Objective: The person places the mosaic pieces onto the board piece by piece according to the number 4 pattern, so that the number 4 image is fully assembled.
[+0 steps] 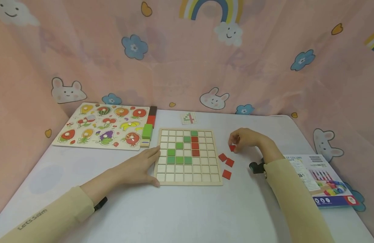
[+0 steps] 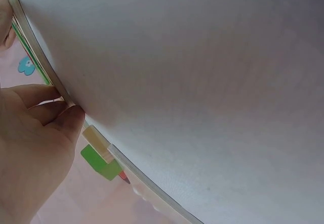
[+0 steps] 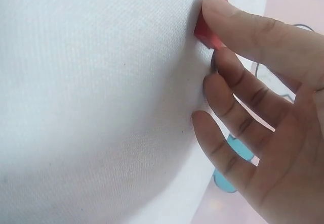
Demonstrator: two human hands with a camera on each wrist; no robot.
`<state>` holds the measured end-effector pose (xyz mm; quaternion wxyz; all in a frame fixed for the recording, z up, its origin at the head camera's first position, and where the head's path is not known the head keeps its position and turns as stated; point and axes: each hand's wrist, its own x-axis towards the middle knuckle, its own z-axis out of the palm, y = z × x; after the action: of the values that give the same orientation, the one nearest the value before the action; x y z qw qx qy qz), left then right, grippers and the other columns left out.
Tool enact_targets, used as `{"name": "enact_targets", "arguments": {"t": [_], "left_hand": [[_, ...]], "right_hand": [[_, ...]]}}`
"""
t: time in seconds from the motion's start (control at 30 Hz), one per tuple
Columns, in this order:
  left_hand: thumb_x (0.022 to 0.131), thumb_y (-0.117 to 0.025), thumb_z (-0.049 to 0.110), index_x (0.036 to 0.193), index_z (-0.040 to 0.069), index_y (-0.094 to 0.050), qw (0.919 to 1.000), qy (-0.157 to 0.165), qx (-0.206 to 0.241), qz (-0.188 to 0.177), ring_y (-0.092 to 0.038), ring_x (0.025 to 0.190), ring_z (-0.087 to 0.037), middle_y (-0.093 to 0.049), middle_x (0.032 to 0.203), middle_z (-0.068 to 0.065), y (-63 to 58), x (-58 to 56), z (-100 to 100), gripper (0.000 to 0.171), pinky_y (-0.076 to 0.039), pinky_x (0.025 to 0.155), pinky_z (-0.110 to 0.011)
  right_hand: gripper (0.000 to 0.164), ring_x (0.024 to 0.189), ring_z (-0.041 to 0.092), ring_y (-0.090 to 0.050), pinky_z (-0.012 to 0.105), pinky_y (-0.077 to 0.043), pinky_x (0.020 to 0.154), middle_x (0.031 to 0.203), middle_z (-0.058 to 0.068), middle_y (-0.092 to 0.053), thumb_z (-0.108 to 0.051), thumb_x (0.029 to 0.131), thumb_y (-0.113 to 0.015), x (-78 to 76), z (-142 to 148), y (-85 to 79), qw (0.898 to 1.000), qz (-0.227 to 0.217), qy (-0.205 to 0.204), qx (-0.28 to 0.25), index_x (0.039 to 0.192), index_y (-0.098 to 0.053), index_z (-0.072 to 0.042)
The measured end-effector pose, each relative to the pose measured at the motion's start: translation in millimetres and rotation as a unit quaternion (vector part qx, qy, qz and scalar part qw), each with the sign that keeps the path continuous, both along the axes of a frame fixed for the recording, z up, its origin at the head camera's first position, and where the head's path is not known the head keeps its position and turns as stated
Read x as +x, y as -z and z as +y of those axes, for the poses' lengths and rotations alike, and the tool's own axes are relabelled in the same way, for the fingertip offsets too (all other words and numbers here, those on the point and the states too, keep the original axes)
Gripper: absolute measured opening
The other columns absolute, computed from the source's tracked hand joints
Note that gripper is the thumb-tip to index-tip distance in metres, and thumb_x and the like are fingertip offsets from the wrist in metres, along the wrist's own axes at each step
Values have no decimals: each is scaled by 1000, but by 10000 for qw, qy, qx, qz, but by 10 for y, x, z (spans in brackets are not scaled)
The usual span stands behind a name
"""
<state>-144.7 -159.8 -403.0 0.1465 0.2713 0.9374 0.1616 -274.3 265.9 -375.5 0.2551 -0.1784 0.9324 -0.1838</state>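
A square wooden grid board (image 1: 188, 184) lies mid-table, with several green tiles (image 1: 179, 160) stepping diagonally and three red tiles (image 1: 194, 145) stacked in one column. Along its left edge rests my left hand (image 1: 138, 168), fingers extended and thumb at the near corner; in the left wrist view its fingertips meet the board's side. Right of the board, my right hand (image 1: 246, 139) pinches a red tile (image 3: 206, 27) low over the white cloth. In the right wrist view the thumb lies on that tile and the other fingers are bent. Three loose red tiles (image 1: 230, 162) lie between this hand and the board.
A small pattern card (image 1: 188, 118) lies behind the board. At the back left is a fruit puzzle board (image 1: 96, 128), with stacked green (image 1: 147, 131), red and dark blocks along its right side. A printed box (image 1: 329, 182) sits under the right forearm. Pink curtain closes off the back.
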Motion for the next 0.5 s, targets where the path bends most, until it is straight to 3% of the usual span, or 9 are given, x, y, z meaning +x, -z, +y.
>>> {"name": "enact_targets", "arguments": {"t": [0.27,0.5], "left_hand": [[72,-75,67,155,3,-27,10000,-20,-15,-8,-21,154,-35,-14,168,-12,8,5,-14,116,-29,123,-51],[72,-73,69,155,2,-26,10000,39,-9,30,-21,154,-36,-14,168,-13,4,5,-18,117,-28,123,-53]], "right_hand": [[15,90,21,-57,29,-49,79,91,4,-67,-12,79,-79,-37,-26,7,9997,223,100,57,87,-67,-12],[7,83,19,-55,27,-46,71,86,5,-65,-12,85,-73,-30,-52,-59,9995,311,27,-40,89,-67,-10]]}}
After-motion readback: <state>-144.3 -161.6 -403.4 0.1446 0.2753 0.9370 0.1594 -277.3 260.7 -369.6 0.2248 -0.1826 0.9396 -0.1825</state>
